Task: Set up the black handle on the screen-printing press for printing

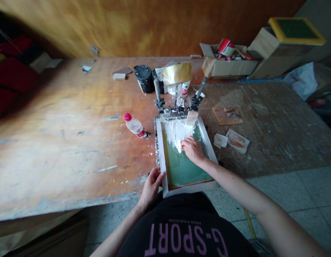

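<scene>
my left hand (155,178) steadies the frame (160,153), lower centre of the picture, fingers loosely curled on its edge; my right (193,150) pinches a white wad (179,145) nearly closed, probably for wiping.

Single head view: worn on the person's head, facing forward and steeply down over the torso; whole surface (74,142) in wide frame, screen frame (160,153) nearer, wall (114,28) beyond.
</scene>
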Demonstrator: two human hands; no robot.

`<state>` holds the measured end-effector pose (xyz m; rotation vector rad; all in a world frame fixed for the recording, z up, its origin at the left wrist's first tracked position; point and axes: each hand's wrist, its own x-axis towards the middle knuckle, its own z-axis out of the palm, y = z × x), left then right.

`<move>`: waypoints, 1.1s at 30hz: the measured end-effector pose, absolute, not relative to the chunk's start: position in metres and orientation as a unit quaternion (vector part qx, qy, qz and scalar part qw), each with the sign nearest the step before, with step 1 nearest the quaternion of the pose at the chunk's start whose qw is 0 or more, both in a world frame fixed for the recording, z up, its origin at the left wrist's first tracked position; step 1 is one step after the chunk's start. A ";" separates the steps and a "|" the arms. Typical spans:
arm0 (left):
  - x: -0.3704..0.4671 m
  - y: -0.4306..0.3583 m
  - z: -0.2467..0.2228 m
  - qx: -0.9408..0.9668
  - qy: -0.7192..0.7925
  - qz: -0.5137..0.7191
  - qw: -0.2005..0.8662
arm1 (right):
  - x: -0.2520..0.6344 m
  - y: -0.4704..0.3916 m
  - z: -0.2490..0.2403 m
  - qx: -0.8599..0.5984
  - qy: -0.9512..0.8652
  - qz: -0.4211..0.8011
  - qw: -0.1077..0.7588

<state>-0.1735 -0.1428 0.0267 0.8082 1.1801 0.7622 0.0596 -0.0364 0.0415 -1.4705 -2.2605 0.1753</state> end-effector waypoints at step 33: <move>-0.171 -0.144 0.027 0.353 0.523 0.355 0.690 | 0.060 -0.068 0.038 -0.475 -0.849 0.099 0.208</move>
